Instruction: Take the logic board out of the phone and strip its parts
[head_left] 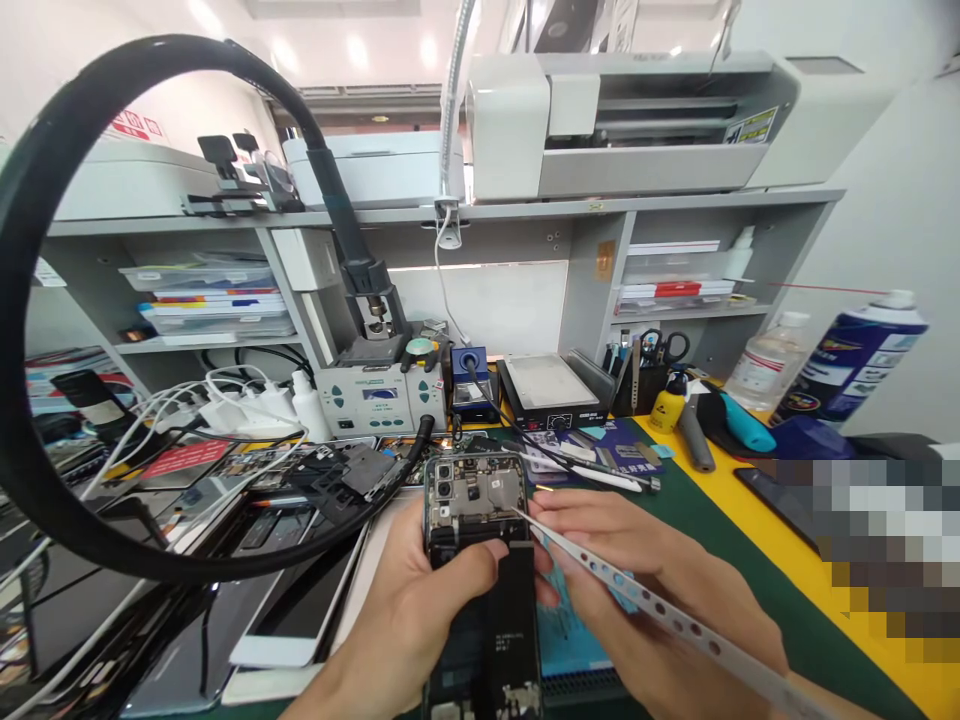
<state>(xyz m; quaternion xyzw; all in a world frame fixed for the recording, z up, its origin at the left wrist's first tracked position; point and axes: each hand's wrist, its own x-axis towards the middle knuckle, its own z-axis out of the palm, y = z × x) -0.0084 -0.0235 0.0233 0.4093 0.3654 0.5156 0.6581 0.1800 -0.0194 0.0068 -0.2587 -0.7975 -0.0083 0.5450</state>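
Note:
My left hand (409, 620) grips an opened phone (480, 560) by its left side, thumb across the middle over the black battery. The phone's back is off, so the camera modules and circuit board show at its top end. My right hand (652, 590) is closed on long metal tweezers (637, 598). Their tip touches the right side of the board near the upper edge of the battery. The tweezers' long perforated body runs back down to the lower right.
A hot-air station (381, 395) with a thick black hose looping left stands behind. A small heating plate (551, 385), tool cup with scissors (651, 375), spray can (851, 355) and bottle (769, 360) sit along the back. Phone parts and white cables (217, 410) crowd the left.

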